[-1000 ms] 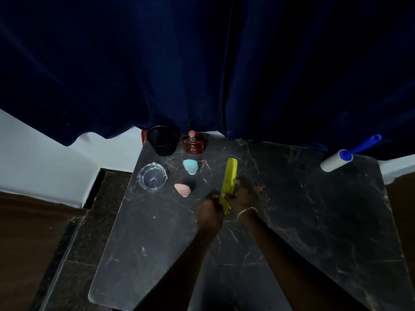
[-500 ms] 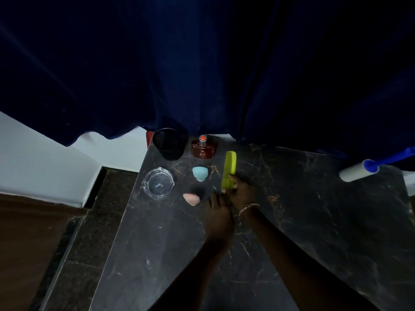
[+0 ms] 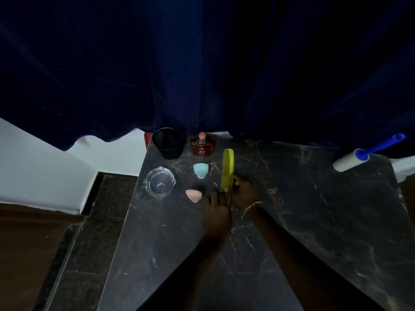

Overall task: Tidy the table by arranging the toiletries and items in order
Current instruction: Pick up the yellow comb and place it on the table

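Both hands pinch the near end of the flat lime-green plastic comb (image 3: 227, 169): right hand (image 3: 243, 190) on its spine, left hand (image 3: 217, 202) at the tip. It lies lengthwise on the dark marbled counter (image 3: 314, 221), just right of the pale-blue makeup sponge (image 3: 200, 169) and the pink one (image 3: 193, 195), apparently to line up with their column.

A yellow-green comb (image 3: 227, 170) is lying lengthwise on the dark marbled bench (image 3: 314, 209), its near end sitting between the left hand (image 3: 216, 212) and right hand (image 3: 243, 191). Left of it, a pale blue sponge (image 3: 200, 169) and a pink sponge (image 3: 193, 195) are resting apart, beside a clear glass dish (image 3: 160, 182). A black cup (image 3: 168, 143) and a red-brown perfume bottle (image 3: 202, 146) are standing upright along the far edge, while a white lint roller (image 3: 350, 160) with a blue handle is lying well apart at the far right corner.
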Demonstrator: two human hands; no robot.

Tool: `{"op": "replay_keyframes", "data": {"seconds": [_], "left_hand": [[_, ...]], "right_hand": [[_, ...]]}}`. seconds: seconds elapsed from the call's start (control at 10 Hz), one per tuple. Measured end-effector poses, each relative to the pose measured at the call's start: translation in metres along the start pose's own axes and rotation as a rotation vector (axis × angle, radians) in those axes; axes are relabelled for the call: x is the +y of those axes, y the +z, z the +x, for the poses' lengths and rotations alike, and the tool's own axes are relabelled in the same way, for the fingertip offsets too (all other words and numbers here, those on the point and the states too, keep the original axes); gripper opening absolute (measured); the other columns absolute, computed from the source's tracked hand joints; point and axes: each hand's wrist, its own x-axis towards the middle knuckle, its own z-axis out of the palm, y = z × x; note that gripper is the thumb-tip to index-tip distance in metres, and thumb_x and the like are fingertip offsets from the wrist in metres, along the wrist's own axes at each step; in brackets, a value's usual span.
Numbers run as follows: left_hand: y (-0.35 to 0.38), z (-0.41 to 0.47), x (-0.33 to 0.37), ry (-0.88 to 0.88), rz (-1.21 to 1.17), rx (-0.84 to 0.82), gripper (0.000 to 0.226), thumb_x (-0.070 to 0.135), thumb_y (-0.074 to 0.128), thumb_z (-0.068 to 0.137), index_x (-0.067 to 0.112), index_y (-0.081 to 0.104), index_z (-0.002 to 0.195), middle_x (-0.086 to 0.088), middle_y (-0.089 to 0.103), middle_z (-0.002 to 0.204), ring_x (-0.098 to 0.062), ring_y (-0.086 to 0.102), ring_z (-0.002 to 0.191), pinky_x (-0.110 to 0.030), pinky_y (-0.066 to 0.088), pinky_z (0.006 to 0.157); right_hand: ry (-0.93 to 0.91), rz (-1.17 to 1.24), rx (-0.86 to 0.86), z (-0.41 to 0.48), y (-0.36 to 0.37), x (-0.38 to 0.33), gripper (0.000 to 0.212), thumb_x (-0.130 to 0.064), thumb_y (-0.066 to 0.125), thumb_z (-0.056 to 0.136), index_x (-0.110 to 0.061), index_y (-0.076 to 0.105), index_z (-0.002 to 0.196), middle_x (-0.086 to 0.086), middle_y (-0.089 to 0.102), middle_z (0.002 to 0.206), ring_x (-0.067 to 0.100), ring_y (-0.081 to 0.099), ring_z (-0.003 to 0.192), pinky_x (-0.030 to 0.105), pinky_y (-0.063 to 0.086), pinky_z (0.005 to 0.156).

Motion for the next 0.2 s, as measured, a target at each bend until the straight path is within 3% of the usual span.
{"op": "replay_keyframes", "data": {"seconds": [0.1,0.2], "left_hand": [[-0.003,-0.014,-0.005,0.063,-0.039,0.038,0.047,0.01,0.06,0.093,0.002,0.058,0.14,-0.02,0.059,0.134,-0.042,0.056,0.121,-0.049,0.05,0.105],[-0.009,-0.028,-0.005,0.1,-0.079,0.085,0.045,0.016,0.051,0.1,0.01,0.054,0.145,-0.013,0.056,0.133,-0.035,0.054,0.118,-0.045,0.049,0.102]], "right_hand": [[-0.047,0.046,0.011,-0.023,-0.006,0.003,0.038,-0.019,0.068,0.087,-0.014,0.064,0.124,0.009,0.068,0.117,0.023,0.064,0.108,0.034,0.049,0.101],[-0.092,0.013,0.143,-0.051,-0.008,0.004,0.037,-0.018,0.066,0.09,-0.012,0.063,0.126,0.011,0.066,0.124,0.026,0.063,0.113,0.016,0.041,0.101]]}}
